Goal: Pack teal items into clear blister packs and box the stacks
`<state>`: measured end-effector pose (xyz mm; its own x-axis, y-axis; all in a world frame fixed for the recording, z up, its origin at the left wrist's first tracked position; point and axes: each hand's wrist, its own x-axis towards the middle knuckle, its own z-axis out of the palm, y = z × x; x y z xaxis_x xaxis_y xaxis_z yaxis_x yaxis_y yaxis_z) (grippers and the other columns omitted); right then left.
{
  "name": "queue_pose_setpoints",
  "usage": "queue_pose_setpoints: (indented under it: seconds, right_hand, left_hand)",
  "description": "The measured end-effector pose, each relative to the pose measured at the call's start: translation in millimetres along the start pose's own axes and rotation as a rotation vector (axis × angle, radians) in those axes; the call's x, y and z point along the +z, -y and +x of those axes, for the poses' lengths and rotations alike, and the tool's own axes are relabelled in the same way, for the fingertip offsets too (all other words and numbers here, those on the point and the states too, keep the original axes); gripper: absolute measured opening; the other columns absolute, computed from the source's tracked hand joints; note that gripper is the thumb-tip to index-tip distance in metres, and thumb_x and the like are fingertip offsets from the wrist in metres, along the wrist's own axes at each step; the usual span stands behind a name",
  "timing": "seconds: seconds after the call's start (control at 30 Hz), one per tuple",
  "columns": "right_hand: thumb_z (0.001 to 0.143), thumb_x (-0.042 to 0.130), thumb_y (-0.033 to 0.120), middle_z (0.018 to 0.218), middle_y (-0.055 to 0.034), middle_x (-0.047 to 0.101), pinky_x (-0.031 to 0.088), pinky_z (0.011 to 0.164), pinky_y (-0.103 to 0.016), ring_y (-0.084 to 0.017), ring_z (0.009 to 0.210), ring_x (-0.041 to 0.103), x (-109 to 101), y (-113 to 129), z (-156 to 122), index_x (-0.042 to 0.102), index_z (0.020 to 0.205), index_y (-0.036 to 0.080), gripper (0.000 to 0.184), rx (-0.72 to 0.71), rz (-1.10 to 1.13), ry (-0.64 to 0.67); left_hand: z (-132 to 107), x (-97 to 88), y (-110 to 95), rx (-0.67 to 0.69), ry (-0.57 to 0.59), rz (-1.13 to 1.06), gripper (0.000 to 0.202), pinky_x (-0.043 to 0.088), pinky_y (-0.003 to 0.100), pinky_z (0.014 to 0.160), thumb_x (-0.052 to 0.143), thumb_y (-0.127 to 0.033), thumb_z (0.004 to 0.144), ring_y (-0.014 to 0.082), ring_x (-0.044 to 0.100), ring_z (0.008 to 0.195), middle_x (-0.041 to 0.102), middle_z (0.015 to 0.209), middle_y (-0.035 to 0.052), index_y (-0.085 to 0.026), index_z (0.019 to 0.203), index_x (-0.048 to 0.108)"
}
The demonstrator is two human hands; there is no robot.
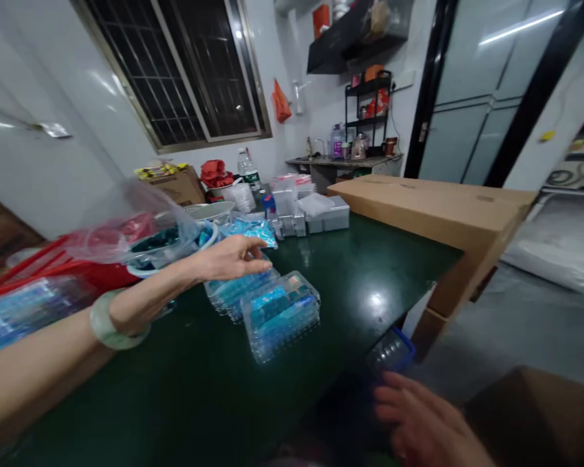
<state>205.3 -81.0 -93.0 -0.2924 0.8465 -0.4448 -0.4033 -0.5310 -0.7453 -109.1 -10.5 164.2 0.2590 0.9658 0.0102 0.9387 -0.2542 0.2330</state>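
My left hand (236,257), with a pale green bangle (108,321) on its wrist, reaches over the dark green table. Its thumb and fingers are stretched apart, and nothing shows between them. Below it lies a stack of clear plastic cases (238,292) with blue contents. A second stack of clear cases (282,314) with blue and teal pieces sits just to the right. Past the fingertips rests a clear bag of small blue pieces (250,228). Blurred by motion, my right hand (418,415) is off the table's near edge, fingers extended, apparently holding nothing.
Red plastic and a clear bag (175,217) over a tub crowd the left side. Small white boxes (333,215) stand at the back of the green table (370,259). A long cardboard box (428,201) borders its right. A blue-rimmed clear container (394,350) sits below the edge.
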Motion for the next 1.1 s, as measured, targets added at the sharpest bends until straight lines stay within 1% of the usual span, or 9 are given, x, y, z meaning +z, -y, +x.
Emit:
queue_pose_setpoints:
  seconds: [0.13,0.33,0.4,0.57,0.67,0.77,0.9,1.0,1.1]
  right_hand:
    - [0.062,0.071,0.039,0.108,-0.0121,0.06,0.049,0.076,-0.043,-0.029,0.096,0.058,99.9,-4.0,8.7,0.058,0.099,0.021,0.044,0.107,0.103,0.217]
    - [0.068,0.065,0.044,0.1,-0.0157,0.061,0.047,0.083,-0.045,-0.03,0.094,0.059,144.3,-3.7,41.7,0.055,0.093,0.014,0.04,0.172,0.143,0.245]
    - [0.067,0.065,0.047,0.099,-0.0178,0.06,0.047,0.083,-0.045,-0.031,0.092,0.06,149.3,-3.2,50.7,0.052,0.095,0.012,0.046,0.206,0.138,0.2]
    - [0.067,0.064,0.048,0.107,-0.0186,0.057,0.049,0.076,-0.044,-0.031,0.095,0.058,148.4,3.9,51.6,0.051,0.101,0.013,0.05,0.176,0.021,0.109]
    - [0.061,0.071,0.04,0.109,-0.0105,0.058,0.049,0.073,-0.038,-0.027,0.097,0.057,144.6,21.6,55.3,0.051,0.108,0.022,0.054,-0.102,-0.169,-0.11]
    - [0.055,0.075,0.031,0.111,-0.006,0.057,0.046,0.077,-0.029,-0.023,0.099,0.054,148.6,46.8,80.4,0.053,0.109,0.024,0.058,-0.424,-0.269,-0.207]
    - [0.059,0.071,0.04,0.098,-0.008,0.062,0.043,0.068,-0.027,-0.023,0.088,0.055,166.6,67.4,131.0,0.063,0.093,0.018,0.042,-0.362,-0.588,-0.03]
    - [0.063,0.065,0.046,0.073,-0.0059,0.064,0.038,0.057,-0.025,-0.019,0.069,0.055,175.7,67.6,150.5,0.067,0.073,0.013,0.035,-0.267,-0.789,0.204]
    - [0.064,0.063,0.049,0.062,-0.0026,0.061,0.034,0.052,-0.023,-0.014,0.059,0.051,171.7,68.1,148.9,0.067,0.068,0.011,0.038,-0.233,-0.844,0.308]
  left_hand:
    - [-29.9,2.7,45.1,-0.148,-0.102,-0.193,0.045,0.044,0.027,0.07,0.051,-0.041,0.076,0.0182,0.059,0.08,0.064,0.096,0.0062,-0.013,0.111,0.054]
    - [-32.4,2.0,105.8,-0.323,-0.362,-0.267,0.028,0.044,0.032,0.069,0.065,-0.035,0.062,0.0224,0.058,0.074,0.065,0.077,0.0063,-0.015,0.082,0.065]
    - [-34.6,13.1,101.6,-0.307,-0.423,-0.245,0.029,0.042,0.033,0.071,0.061,-0.035,0.066,0.0222,0.056,0.077,0.063,0.08,0.007,-0.014,0.086,0.064]
    - [-74.4,57.2,50.7,-0.218,-0.388,-0.364,0.03,0.042,0.029,0.064,0.049,-0.039,0.077,0.0161,0.055,0.069,0.061,0.084,0.0036,-0.019,0.096,0.059]
    - [-101.2,84.7,46.8,-0.488,-0.305,-0.718,0.039,0.044,0.027,0.056,0.049,-0.049,0.075,0.018,0.057,0.073,0.059,0.088,0.0064,-0.017,0.095,0.056]
    - [-106.0,109.5,65.8,-0.791,-0.214,-1.048,0.055,0.047,0.029,0.056,0.05,-0.057,0.069,0.0221,0.058,0.082,0.055,0.101,0.0138,-0.013,0.102,0.05]
    - [-82.8,126.6,76.2,-0.861,-0.164,-1.218,0.063,0.048,0.033,0.054,0.049,-0.061,0.067,0.0226,0.059,0.074,0.055,0.098,0.0163,-0.012,0.106,0.048]
    - [-68.8,126.8,63.0,-0.802,-0.153,-1.241,0.055,0.047,0.032,0.055,0.052,-0.059,0.067,0.0229,0.058,0.074,0.059,0.086,0.0113,-0.014,0.1,0.052]
    - [-73.5,131.3,43.3,-0.792,-0.111,-1.317,0.057,0.046,0.033,0.059,0.058,-0.056,0.064,0.0224,0.057,0.074,0.058,0.08,0.0088,-0.014,0.101,0.051]
